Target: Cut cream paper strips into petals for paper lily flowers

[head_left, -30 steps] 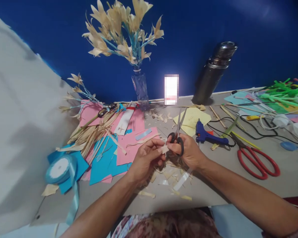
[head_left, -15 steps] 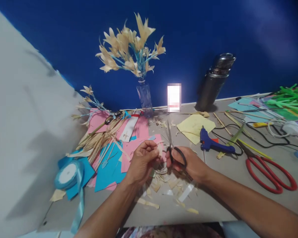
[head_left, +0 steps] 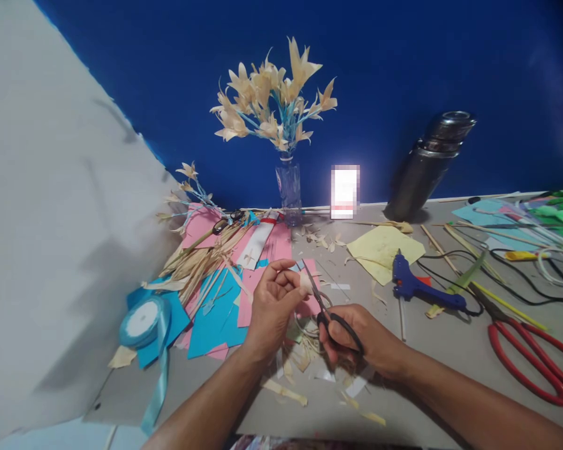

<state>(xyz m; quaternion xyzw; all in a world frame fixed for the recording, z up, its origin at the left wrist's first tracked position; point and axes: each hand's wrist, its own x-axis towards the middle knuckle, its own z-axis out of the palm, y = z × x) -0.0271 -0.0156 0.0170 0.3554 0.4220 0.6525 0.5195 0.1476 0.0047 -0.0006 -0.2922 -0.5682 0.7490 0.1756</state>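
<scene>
My left hand pinches a small pale piece of dried husk between thumb and fingers. In my right hand is a pair of black-handled scissors, its blades pointing up and left, beside the husk piece. Whether the blades touch it I cannot tell. Below my hands lie pale husk scraps and trimmed strips. Cream husk flowers with blue stems stand in a clear bottle behind.
On the left are a light blue ribbon roll, blue sheets and dried strips. On the right lie a blue glue gun with its cord and large red-handled scissors. A dark flask stands at the back.
The scissors have swung from pointing nearly straight up to leaning left, with their blades now beside the husk piece. The whole view has shifted, so the table things appear further right.
</scene>
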